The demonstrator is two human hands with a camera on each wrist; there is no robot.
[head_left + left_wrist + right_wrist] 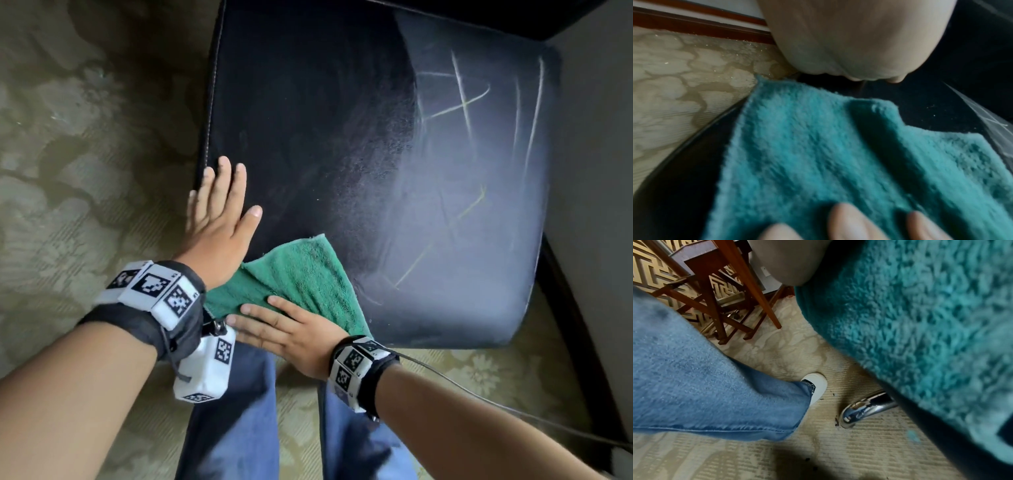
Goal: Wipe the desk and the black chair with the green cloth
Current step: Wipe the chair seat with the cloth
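Head view: a black padded leather chair seat (308, 120) fills the upper centre. At lower centre a green terry cloth (301, 274) lies on its near edge, pressed by the right grip (291, 335), fingers straight. The left grip (219, 219) lies flat and unclenched at the seat's left edge.

Left wrist view: right fingertips (846, 222) rest on the cloth at the bottom.

Right wrist view: the cloth fills the right side.

Black chair seat (308, 120), dusty and scratched, green cloth (301, 270) on its near edge

No readable text, label, brand or number anywhere
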